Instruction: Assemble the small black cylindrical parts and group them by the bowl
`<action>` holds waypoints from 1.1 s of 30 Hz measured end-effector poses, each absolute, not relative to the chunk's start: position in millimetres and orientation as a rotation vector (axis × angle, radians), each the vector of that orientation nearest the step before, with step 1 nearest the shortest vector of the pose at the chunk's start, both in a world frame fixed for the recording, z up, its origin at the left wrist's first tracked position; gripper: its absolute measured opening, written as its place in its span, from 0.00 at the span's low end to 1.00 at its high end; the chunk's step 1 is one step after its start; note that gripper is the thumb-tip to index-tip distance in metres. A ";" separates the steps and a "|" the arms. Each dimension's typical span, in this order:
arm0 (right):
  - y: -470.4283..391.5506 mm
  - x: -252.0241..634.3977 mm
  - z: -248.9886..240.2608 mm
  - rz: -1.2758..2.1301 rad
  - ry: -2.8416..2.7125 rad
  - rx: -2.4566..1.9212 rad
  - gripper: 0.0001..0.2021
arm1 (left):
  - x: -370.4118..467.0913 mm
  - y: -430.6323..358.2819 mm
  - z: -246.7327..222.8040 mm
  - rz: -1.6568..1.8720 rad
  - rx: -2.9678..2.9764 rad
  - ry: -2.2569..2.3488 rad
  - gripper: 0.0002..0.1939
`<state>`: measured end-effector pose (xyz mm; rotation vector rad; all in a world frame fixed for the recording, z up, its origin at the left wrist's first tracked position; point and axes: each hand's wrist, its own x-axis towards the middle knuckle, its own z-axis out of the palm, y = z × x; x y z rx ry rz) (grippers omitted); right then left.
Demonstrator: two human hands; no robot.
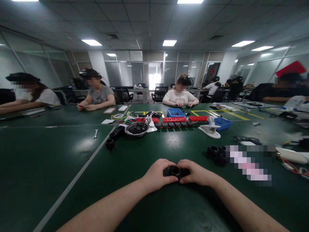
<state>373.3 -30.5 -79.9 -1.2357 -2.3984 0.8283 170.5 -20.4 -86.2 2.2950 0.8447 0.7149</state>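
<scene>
Close in front of me, a black round fitting (174,172) with an open hollow top sits between both hands, at or just above the green table. My left hand (158,175) is closed around its left side, thumb in front and fingers behind. From the right, my right hand (195,172) grips it between thumb and fingers, and a dark part there is partly hidden by the fingers. Another black round piece (110,144) stands on the table at the left. Several similar black pieces (213,152) are grouped to the right of my right hand.
The green table (135,212) carries a wrench (96,134), a round speaker-like part (136,128), a blue bin (175,112), red strips (175,119) and a white clip stand (210,129). Cables and a blurred patch lie at the right. Co-workers sit across and at both sides.
</scene>
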 end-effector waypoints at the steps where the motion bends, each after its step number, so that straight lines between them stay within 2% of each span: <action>1: -30.9 372.9 -79.9 0.810 -2.404 -1.236 0.13 | 170.6 -20.7 -86.9 0.713 2.289 0.858 0.19; 6: -34.1 364.0 -87.2 0.703 -2.322 -1.411 0.13 | 173.1 -26.0 -91.3 0.725 2.258 1.033 0.19; 10: -38.7 343.6 -94.5 0.354 -2.288 -1.613 0.13 | 177.5 -29.2 -98.0 0.851 2.164 1.273 0.18; 13: -40.7 333.4 -94.4 0.160 -2.267 -1.723 0.13 | 176.0 -24.9 -99.4 0.886 2.132 1.283 0.17; 20: -34.3 355.3 -88.7 0.687 -2.281 -1.383 0.28 | 157.3 -7.9 -82.9 0.597 2.202 0.818 0.19; 24: -33.1 359.2 -87.4 0.736 -2.324 -1.354 0.19 | 155.6 -7.5 -78.5 0.547 2.197 0.806 0.20; 28: -34.2 350.2 -90.6 0.665 -2.251 -1.546 0.16 | 162.3 -13.1 -83.3 0.630 2.209 0.932 0.18; 33: -38.4 333.9 -95.5 0.251 -2.211 -1.740 0.17 | 172.2 -21.8 -88.9 0.718 2.188 1.245 0.17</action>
